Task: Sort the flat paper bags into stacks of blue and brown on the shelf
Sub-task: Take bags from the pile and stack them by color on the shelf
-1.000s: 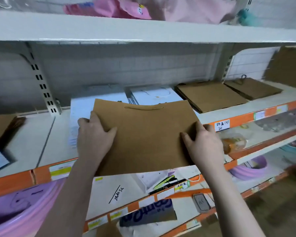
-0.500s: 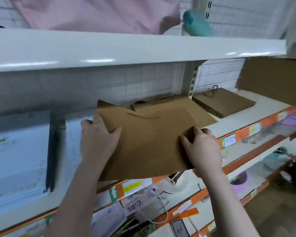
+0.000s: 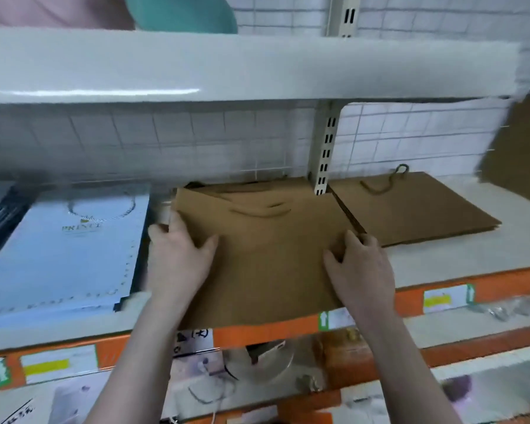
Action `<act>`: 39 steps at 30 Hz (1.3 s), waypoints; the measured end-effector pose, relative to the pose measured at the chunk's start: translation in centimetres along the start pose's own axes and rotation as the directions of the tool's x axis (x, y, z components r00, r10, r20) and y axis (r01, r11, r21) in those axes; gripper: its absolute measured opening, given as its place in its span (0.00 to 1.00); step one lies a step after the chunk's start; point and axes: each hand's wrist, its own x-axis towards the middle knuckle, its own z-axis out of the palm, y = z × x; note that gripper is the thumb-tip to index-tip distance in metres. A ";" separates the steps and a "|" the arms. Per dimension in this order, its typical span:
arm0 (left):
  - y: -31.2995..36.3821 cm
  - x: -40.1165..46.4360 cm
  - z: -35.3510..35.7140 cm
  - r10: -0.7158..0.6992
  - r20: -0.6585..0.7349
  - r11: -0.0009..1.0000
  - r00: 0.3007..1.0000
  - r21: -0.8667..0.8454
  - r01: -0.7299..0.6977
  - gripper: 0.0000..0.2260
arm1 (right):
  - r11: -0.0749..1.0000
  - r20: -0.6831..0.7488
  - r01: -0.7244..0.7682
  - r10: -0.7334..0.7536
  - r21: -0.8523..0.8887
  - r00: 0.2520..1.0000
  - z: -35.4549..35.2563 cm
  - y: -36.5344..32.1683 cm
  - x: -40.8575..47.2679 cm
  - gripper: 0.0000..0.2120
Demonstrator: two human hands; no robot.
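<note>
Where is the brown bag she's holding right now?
Centre of the head view: the brown bag lies on the shelf between the blue stack and the right-hand brown stack.

Two hands (image 3: 181,258), two brown bag stacks (image 3: 416,206), one blue bag stack (image 3: 65,252)

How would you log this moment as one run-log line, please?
phase: placing | left hand + right hand: hold brown bag | over: brown stack | left: blue stack
</note>
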 end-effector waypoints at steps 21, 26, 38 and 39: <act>-0.4 3.5 4.6 -0.148 -0.017 0.971 0.989 0.186 0.149 0.29 | 0.982 0.182 0.191 -0.186 -0.007 0.965 3.7 0.8 6.9 0.26; -1.2 6.0 5.0 -0.149 0.025 0.969 0.988 0.202 0.141 0.27 | 0.980 0.180 0.192 -0.182 -0.042 0.967 4.8 -0.5 8.1 0.26; -1.3 9.0 5.0 -0.140 0.065 0.959 0.988 0.258 0.119 0.31 | 0.983 0.207 0.174 -0.159 -0.060 0.965 5.7 -2.8 10.2 0.27; -1.2 8.9 5.0 -0.136 0.060 0.957 0.989 0.265 0.115 0.32 | 0.984 0.211 0.169 -0.155 -0.053 0.965 5.6 -2.7 10.2 0.27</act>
